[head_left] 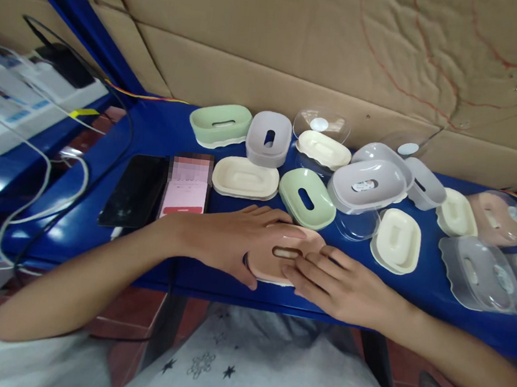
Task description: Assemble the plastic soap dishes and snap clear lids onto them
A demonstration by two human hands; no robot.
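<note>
Got my left hand (229, 237) flat on the pink soap tray (285, 254) so it stays put on the counter (162, 131), right hand (339, 285) fingertips resting at its slot, neither grip closed around anything.

A blue table (163, 125) carries scattered soap dish parts (307, 198), two phones (136, 190) and white cables (47, 167)

Pink slotted soap tray (278, 265), table edge

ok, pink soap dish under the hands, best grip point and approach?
Pink soap dish lies flat at the blue table's near edge. Probably pinch its long rims from above, left hand and right hand at opposite ends; the centre slot is too narrow to grip.
</note>
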